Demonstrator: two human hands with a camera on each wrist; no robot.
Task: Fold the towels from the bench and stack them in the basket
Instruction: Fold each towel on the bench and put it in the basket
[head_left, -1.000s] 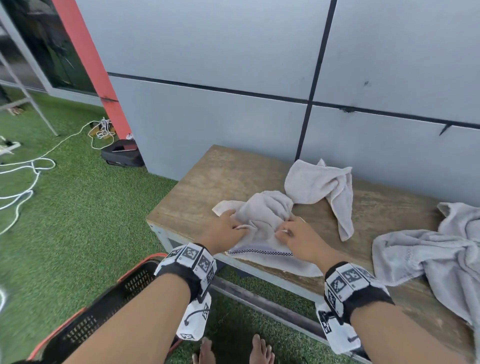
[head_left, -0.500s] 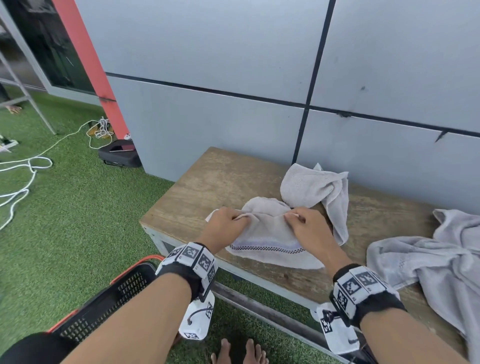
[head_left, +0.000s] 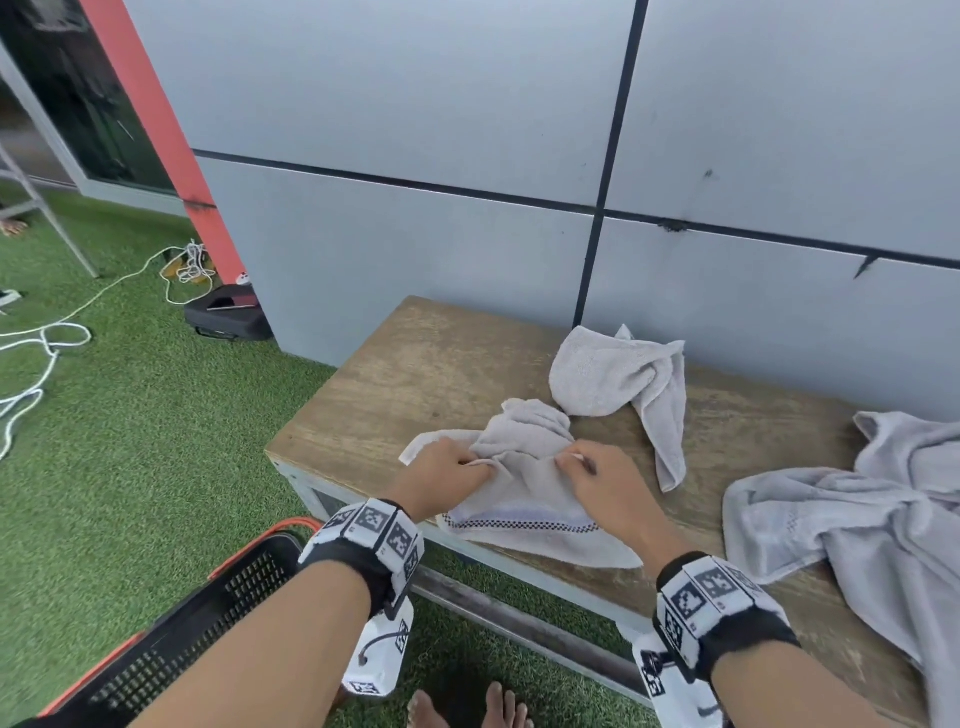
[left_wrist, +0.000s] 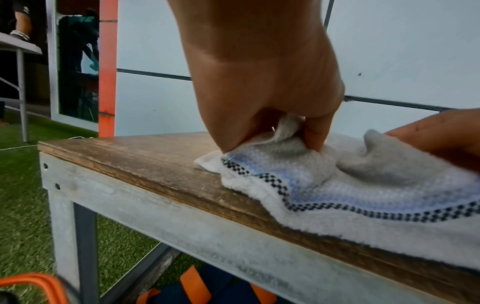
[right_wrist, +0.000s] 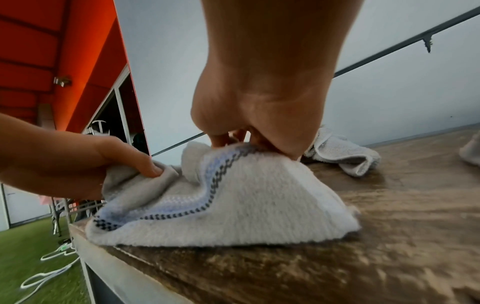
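Note:
A small pale towel (head_left: 524, 499) with a dark checked stripe lies crumpled at the front edge of the wooden bench (head_left: 415, 374). My left hand (head_left: 452, 467) pinches its left part, thumb and fingers curled into the cloth (left_wrist: 285, 131). My right hand (head_left: 587, 467) pinches the bunched cloth a little to the right (right_wrist: 233, 150), lifting it into a peak. A second crumpled towel (head_left: 623, 379) lies behind, near the wall. A larger towel (head_left: 857, 519) sprawls on the bench's right end. The black basket (head_left: 197, 634) with an orange rim stands on the grass below my left forearm.
A grey panelled wall (head_left: 519, 182) backs the bench. Green artificial grass (head_left: 130, 441) covers the floor, with white cables (head_left: 47, 353) and a black case (head_left: 228, 317) at the left. My bare feet (head_left: 467, 709) stand before the bench's metal frame.
Both hands have slid along the small towel and regripped it, bunching the cloth between them. The other towels have not moved.

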